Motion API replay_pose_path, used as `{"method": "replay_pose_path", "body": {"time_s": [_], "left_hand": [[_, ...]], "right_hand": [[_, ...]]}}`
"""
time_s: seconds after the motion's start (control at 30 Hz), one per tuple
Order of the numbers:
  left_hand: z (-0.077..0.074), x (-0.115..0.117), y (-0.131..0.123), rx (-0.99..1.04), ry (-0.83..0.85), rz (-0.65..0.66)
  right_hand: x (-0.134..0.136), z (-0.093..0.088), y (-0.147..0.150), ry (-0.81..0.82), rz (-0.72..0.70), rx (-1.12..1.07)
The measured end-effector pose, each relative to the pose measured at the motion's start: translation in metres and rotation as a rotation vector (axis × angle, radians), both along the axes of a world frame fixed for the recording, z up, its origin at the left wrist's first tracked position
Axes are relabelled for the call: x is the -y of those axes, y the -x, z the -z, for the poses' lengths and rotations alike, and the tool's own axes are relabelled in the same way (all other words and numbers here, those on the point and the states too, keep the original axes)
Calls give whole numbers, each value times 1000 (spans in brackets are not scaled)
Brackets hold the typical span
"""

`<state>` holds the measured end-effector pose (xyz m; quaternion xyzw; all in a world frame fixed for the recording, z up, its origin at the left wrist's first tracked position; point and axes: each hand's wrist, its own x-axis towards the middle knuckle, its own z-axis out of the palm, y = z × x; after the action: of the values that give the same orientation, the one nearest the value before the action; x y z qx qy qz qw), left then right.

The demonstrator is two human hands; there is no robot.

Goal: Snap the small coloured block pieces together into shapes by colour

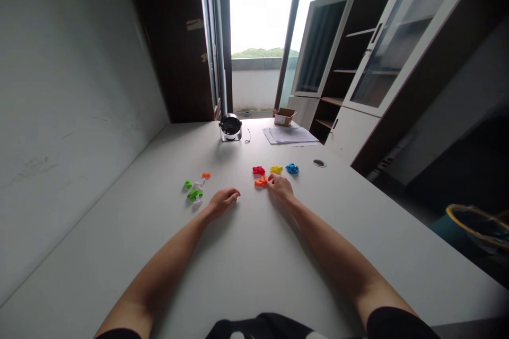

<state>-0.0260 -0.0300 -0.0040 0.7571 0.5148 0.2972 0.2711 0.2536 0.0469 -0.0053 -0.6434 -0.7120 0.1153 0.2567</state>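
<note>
My right hand (280,187) reaches to a small group of orange plastic pieces (260,182), its thumb and fingertips pinched on the piece at the right end. Just behind lie a red cluster of pieces (258,170), a yellow one (276,169) and a blue one (292,168). My left hand (224,201) rests on the table with curled fingers, and nothing shows in it. To its left are green pieces (194,195), a smaller green piece (187,184), some white or clear pieces (197,186) and a lone orange piece (205,175).
Toward the back of the white table (246,275) stand a round black device on a metal stand (230,127), papers (292,135) and an open cardboard box (284,117). A cable hole (319,163) lies at the right. A wall borders the left; cabinets (366,74) with open doors stand right.
</note>
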Motion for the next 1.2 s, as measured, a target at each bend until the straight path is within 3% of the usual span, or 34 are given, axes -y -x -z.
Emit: {"method": "replay_pose_path", "body": {"time_s": [0.4,0.93,1.2], "left_hand": [[0,0,0,-23,18,5],[-2,1,0,-35,-23,11],[-1,1,0,-31,-25,7]], "right_hand": [[4,-6,3,68,-17,49],[7,0,6,8,-44,42],[4,5,6,-45,38,-5]]}}
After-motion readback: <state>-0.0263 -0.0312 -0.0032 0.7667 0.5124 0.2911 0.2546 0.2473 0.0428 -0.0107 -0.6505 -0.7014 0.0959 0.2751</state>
